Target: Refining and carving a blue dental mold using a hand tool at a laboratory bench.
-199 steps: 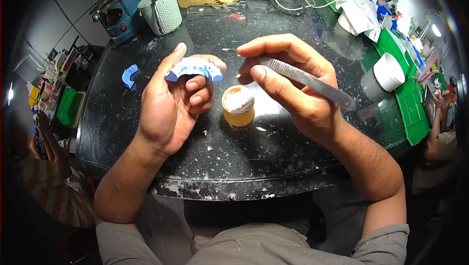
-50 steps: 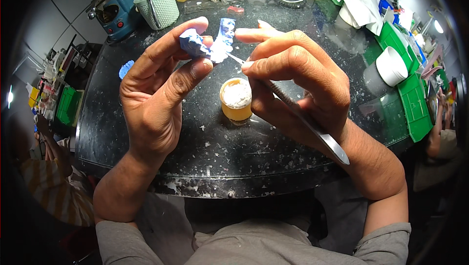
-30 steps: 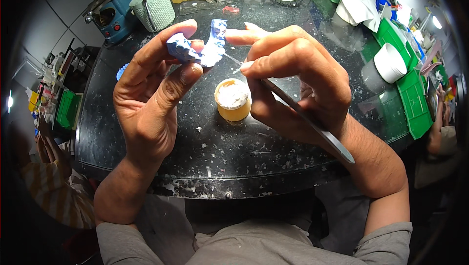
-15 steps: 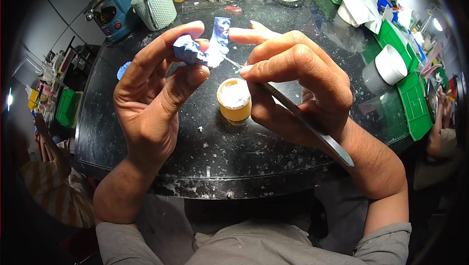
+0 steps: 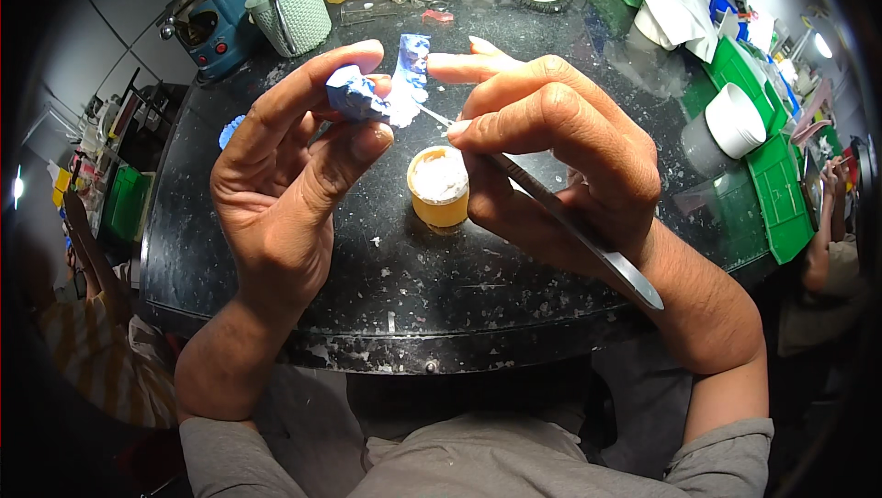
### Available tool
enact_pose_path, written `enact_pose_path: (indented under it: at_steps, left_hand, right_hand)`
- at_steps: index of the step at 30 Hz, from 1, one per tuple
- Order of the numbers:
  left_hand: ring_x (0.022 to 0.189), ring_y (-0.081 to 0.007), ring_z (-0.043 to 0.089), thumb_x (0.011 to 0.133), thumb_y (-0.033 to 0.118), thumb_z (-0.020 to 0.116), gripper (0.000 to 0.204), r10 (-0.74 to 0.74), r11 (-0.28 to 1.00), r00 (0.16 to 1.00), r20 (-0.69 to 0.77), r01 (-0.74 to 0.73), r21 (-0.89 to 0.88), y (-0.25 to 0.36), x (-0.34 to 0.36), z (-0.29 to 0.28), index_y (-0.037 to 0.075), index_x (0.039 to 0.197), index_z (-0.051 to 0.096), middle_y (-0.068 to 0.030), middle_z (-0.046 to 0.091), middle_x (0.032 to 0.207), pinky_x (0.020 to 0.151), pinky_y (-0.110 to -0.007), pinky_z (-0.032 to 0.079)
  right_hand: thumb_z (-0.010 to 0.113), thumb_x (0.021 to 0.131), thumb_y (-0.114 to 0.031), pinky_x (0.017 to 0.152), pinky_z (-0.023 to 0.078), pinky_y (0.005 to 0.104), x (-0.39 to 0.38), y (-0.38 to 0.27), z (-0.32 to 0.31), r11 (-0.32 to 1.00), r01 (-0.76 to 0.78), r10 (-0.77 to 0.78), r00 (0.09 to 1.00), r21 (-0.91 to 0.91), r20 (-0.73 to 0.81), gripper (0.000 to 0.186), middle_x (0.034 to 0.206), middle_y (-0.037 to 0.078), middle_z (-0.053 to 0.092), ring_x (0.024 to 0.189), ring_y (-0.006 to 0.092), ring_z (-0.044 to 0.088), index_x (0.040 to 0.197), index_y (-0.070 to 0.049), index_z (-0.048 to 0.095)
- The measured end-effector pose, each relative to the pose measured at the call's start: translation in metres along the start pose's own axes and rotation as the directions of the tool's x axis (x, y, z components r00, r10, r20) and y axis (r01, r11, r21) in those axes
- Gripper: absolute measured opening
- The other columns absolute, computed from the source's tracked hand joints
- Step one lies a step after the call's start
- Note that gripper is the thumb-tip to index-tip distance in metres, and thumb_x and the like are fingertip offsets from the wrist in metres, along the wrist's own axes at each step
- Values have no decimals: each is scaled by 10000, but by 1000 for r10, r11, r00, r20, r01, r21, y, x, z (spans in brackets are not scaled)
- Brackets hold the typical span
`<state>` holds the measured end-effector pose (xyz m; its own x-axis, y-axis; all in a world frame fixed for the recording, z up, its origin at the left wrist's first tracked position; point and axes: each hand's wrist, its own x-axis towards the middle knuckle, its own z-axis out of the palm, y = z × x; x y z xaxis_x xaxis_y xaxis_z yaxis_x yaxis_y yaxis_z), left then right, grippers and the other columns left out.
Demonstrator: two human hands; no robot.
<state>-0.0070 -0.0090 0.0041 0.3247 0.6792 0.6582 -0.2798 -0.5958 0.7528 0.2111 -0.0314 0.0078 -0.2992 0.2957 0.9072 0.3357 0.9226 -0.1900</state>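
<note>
The right hand (image 5: pixel 560 158) pinched a metal spatula (image 5: pixel 551 218), tip touching the blue mould (image 5: pixel 377 94) gripped in the left hand's (image 5: pixel 285 176) fingers above the yellow pot (image 5: pixel 439 187); a slip could have dropped paste onto the counter (image 5: pixel 367 305).

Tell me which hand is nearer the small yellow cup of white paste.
Right. The right hand lies against the yellow cup, holding a metal spatula; the left hand is raised beside it, gripping a blue piece.

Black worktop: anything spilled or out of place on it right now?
Yes: white flecks and smears are scattered across the black worktop, thickest around the small yellow pot of white paste. The pot stands upright; nothing looks tipped.
</note>
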Motion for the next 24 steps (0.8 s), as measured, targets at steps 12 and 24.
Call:
enact_pose_path:
  at_steps: [12, 24]
  left_hand:
    - [1121, -163, 628, 901, -45, 647, 454, -24, 997, 1000, -11, 23, -68, -5, 1, -1, -62, 1341, 537, -164, 638, 1245, 995, -298, 513]
    - [1143, -195, 631, 948, -2, 595, 431, -28, 990, 999, -38, 23, -139, -10, 3, -1, -68, 1365, 508, -168, 619, 1281, 1008, -361, 527]
  right_hand:
    - [760, 720, 95, 937, 554, 469, 0, -3, 1, 997, -37, 37, 999, -64, -4, 234, 916, 121, 675, 1024, 308, 718, 914, -14, 685]
    - [668, 738, 145, 1001, 501, 532, -3, 3, -1, 998, -37, 38, 999, 51, -24, 268, 937, 126, 652, 1040, 328, 708, 961, 0, 636]
